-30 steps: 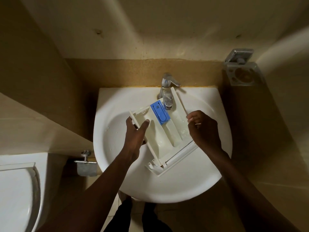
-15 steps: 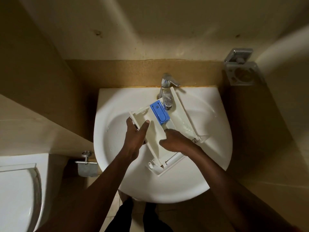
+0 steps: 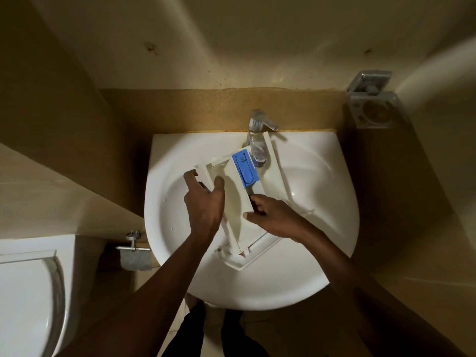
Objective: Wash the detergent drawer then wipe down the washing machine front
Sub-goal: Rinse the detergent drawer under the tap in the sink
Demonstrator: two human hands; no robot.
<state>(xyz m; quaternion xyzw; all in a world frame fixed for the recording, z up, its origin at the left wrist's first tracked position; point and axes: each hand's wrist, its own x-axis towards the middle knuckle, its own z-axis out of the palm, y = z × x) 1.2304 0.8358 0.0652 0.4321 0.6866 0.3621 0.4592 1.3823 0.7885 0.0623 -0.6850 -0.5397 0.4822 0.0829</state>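
Observation:
A white detergent drawer (image 3: pixel 233 215) with a blue insert (image 3: pixel 244 169) lies tilted in the white sink (image 3: pixel 322 228), its far end under the chrome tap (image 3: pixel 258 127). My left hand (image 3: pixel 204 202) grips the drawer's left wall, thumb inside the left compartment. My right hand (image 3: pixel 273 215) rests inside the drawer's middle, fingers pressed against a divider just below the blue insert. The drawer's front panel points toward me. I cannot tell whether water is running.
A toilet (image 3: pixel 28 287) stands at the lower left. A metal paper holder (image 3: pixel 135 253) hangs on the wall beside the sink. A chrome soap-dish bracket (image 3: pixel 373 104) is mounted at the upper right. Tiled walls enclose the sink closely.
My right hand moved from the drawer's right edge into its middle compartment and now presses near the divider. My left hand keeps its grip on the left wall.

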